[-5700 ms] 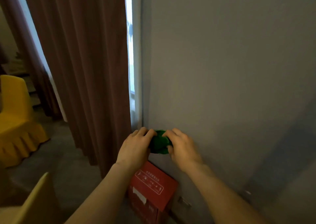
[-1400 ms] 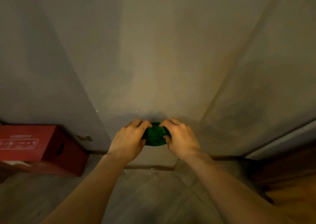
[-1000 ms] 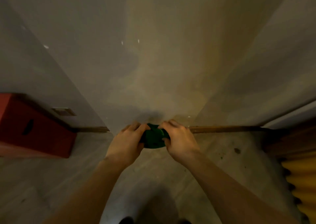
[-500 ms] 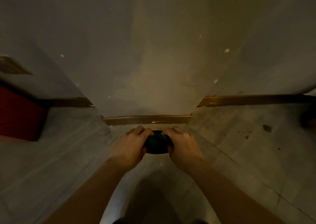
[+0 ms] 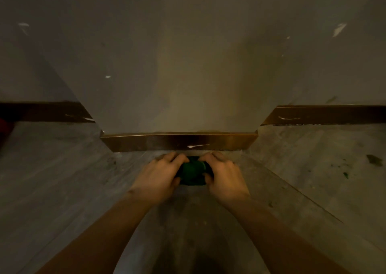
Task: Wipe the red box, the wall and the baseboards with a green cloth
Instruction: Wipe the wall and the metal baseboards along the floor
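Observation:
A bunched green cloth sits between my two hands, low over the floor. My left hand grips its left side and my right hand grips its right side. Just beyond my fingertips runs the brown baseboard at the foot of a projecting grey wall; whether the cloth touches it is not clear. More baseboard runs along the recessed walls, one stretch on the left and one on the right. Only a dark red sliver of the red box shows at the left edge.
The floor is grey and streaked, with dark green specks and a stain at the right. White scuff marks dot the wall and the baseboards. A dark shadow lies at the bottom centre between my forearms.
My view has dropped from the wall to its foot and come closer. Both hands have carried the cloth down the wall to just in front of the baseboard. The red box has slid out to the left edge.

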